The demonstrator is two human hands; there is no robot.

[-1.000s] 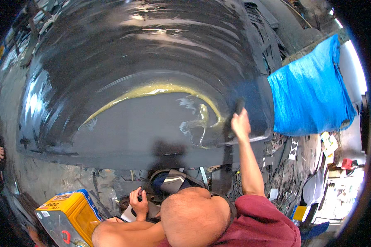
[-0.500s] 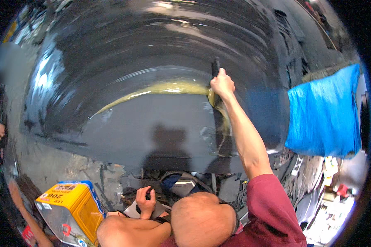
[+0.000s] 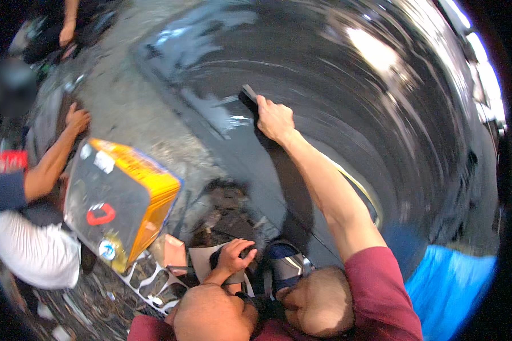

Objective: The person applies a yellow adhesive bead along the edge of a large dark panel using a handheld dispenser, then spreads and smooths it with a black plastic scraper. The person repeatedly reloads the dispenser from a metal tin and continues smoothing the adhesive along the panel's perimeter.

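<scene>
My right hand [image 3: 276, 119] is closed around a dark flat spreader [image 3: 248, 92], its edge against a large black sheet [image 3: 324, 85]. The sheet carries curved glossy streaks and wet shiny patches toward its left border. Behind my right forearm a pale yellow band of liquid [image 3: 361, 187] curves across the sheet, partly hidden by the arm. My left hand [image 3: 236, 258] hangs in front of my left knee, fingers loosely bent and apart, with nothing visible in it.
A yellow and silver square tin [image 3: 159, 176] stands left of my knees, beside dark scraps [image 3: 227, 204]. At left, a co-worker's hand [image 3: 77, 119] reaches past the tin; another person's hand [image 3: 67, 33] is farther back. Blue sheeting [image 3: 449, 284] lies at lower right.
My view has swung left. My right hand has carried the spreader from the yellow liquid leftward across the sheet, toward its left border. My left hand stays by the knee.
</scene>
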